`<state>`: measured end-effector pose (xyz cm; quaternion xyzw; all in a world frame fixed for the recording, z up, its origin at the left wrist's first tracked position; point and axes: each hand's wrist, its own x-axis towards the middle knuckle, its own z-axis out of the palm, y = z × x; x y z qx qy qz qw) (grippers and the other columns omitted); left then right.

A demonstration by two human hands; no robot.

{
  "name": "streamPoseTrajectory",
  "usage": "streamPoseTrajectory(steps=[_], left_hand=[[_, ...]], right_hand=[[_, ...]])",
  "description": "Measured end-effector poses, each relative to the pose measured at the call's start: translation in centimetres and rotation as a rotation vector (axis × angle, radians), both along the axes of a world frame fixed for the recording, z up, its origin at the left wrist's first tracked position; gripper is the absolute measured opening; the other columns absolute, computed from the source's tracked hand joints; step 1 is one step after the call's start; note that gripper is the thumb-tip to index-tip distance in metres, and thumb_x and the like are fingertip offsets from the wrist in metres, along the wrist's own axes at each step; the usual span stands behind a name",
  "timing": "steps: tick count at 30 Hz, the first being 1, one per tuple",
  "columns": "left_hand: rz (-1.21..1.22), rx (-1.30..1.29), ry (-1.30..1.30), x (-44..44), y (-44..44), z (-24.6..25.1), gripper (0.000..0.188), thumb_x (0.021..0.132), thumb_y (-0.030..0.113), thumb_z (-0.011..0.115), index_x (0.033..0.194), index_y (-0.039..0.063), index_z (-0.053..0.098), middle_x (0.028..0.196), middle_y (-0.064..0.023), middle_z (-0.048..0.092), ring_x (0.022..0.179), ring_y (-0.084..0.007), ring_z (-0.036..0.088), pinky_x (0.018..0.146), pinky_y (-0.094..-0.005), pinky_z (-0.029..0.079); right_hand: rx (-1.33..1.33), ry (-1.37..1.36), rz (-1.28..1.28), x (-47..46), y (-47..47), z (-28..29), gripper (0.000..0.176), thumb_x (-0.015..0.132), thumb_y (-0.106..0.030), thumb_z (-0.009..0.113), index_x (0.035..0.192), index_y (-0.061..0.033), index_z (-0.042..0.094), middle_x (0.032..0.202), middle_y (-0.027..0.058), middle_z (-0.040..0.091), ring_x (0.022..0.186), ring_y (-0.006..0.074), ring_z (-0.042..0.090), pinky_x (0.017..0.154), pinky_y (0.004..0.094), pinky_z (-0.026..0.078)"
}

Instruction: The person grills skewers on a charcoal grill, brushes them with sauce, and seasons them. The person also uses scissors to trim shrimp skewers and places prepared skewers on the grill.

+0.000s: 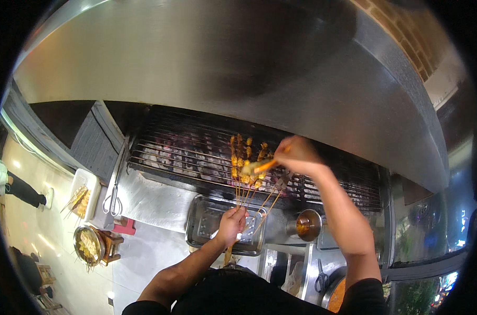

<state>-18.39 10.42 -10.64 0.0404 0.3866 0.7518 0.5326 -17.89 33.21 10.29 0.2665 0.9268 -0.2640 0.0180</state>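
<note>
My left hand (233, 223) grips the lower ends of several bamboo skewers (242, 195) above a steel tray. Browned food pieces (246, 163) on those skewers lie over the charcoal grill (183, 157). Up and to the right, my right hand (299, 154) is blurred and closed around the orange handle of a brush (262, 167). The brush's head is over the food; whether it touches is hard to tell. Right of this bunch, more skewers with darker food (282, 181) rest on the grate, their sticks reaching over the rectangular steel tray (203, 224).
A metal cup of reddish-brown liquid (308, 225) stands right of the tray. Scissors (113, 201) lie left, and another pair (322, 278) lower right beside a basin of orange-red seasoning (337, 297). A white tub (90, 189) and a bowl (89, 246) hold skewers. A person's leg (23, 189) shows far left.
</note>
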Motion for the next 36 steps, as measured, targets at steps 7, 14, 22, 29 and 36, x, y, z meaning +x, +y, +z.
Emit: streamPoseTrajectory(steps=[7,14,22,29,36], left_hand=[[-0.008,-0.005,-0.037,0.0,-0.1,0.1,0.025,0.099,0.023,0.045,0.085,0.004,0.055,0.05,0.0003,0.038,0.042,-0.0099,0.031,0.042,-0.0256,0.025],[0.017,0.024,-0.004,0.1,-0.2,0.6,0.025,0.098,0.024,0.045,0.085,0.005,0.055,0.05,0.0004,0.039,0.042,-0.0105,0.031,0.042,-0.0264,0.025],[0.041,0.007,-0.013,0.1,0.0,0.8,0.027,0.098,0.024,0.045,0.084,0.004,0.057,0.05,0.0013,0.04,0.041,-0.0089,0.031,0.04,-0.0251,0.025],[0.038,-0.03,-0.013,0.0,0.0,1.0,0.026,0.098,0.022,0.045,0.084,0.004,0.057,0.05,0.002,0.038,0.04,-0.0084,0.029,0.04,-0.0249,0.022],[-0.007,-0.06,-0.027,-0.1,-0.1,0.8,0.026,0.098,0.023,0.045,0.085,0.003,0.057,0.051,0.0007,0.04,0.042,-0.0087,0.032,0.042,-0.0249,0.025]], right_hand=[[0.485,0.292,-0.054,-8.3,4.2,-4.3,0.033,0.077,-0.031,0.065,0.092,-0.0014,0.064,0.093,0.0147,0.065,0.089,0.0264,0.061,0.078,0.0389,0.046],[0.193,0.289,0.017,-10.7,-0.9,-2.9,0.03,0.076,-0.028,0.066,0.092,-0.0031,0.067,0.082,0.0143,0.067,0.083,0.0252,0.064,0.077,0.0372,0.048],[0.384,-0.081,0.215,-4.8,-7.0,1.1,0.025,0.071,-0.032,0.064,0.082,-0.0111,0.073,0.085,0.0108,0.068,0.096,0.0287,0.058,0.084,0.0359,0.046],[0.217,0.068,0.143,1.2,-6.8,-0.9,0.026,0.069,-0.027,0.065,0.081,-0.0051,0.071,0.076,0.0167,0.067,0.073,0.0343,0.064,0.076,0.0401,0.051],[0.2,0.217,-0.055,4.2,-6.0,-0.9,0.024,0.07,-0.026,0.066,0.08,-0.005,0.071,0.072,0.0147,0.066,0.073,0.0302,0.065,0.07,0.0369,0.051]])
